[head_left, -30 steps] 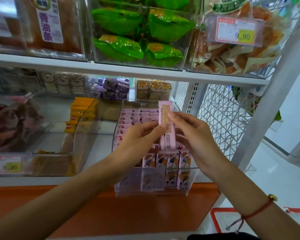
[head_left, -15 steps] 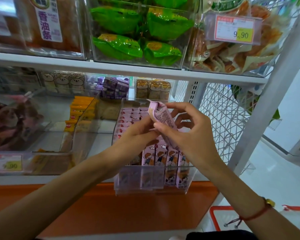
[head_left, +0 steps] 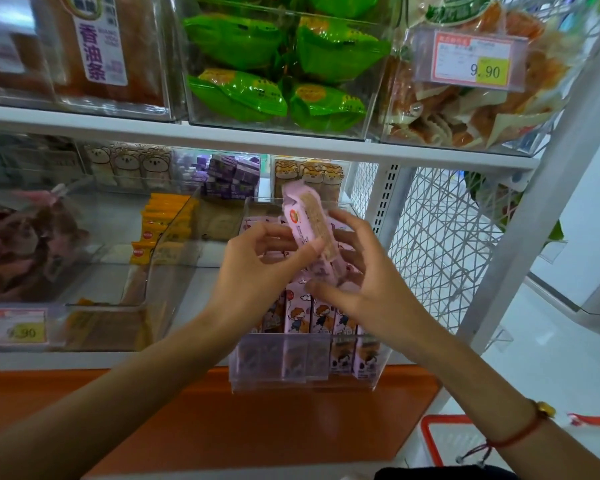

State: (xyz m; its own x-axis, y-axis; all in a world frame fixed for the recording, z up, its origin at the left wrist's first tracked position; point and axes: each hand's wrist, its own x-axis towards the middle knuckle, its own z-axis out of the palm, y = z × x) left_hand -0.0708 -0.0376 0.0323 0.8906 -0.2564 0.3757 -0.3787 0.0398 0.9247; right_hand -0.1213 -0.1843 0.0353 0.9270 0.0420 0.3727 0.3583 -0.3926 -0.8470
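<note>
While both hands work above its right end, middle shelf (head_left: 118, 360): white board carrying clear bins side by side
Clear bin (head_left: 291, 384): at the right front corner of the shelf, its front wall jutting past the front edge; a row of pink packets (head_left: 321, 313) stands upright just inside that wall
Red basket (head_left: 430, 441): low on the floor, right of the shelf's right edge, only a corner in view
Left hand (head_left: 253, 271): raised over the bin, thumb laid across the packet's near face and fingers behind it, pinching it about mid-length
Right hand (head_left: 371, 282): cupped at the packet's lower end, fingers curled round its far side, thumb just beneath
Packet (head_left: 309, 216): pink, with a window showing the biscuit; in the air above the middle of the bin, apart from its walls and the row, tilted with its top leaning left and away
Change: a second ago it stood upright and face-on between fingertips at either edge; since then it has been tipped over and rolled, so a printed side now shows (bin and row lie as they did)
Meaning: by my reading it is being turned to look it over or to line it up, not yet lowered; setting it into the row is likely what remains
</note>
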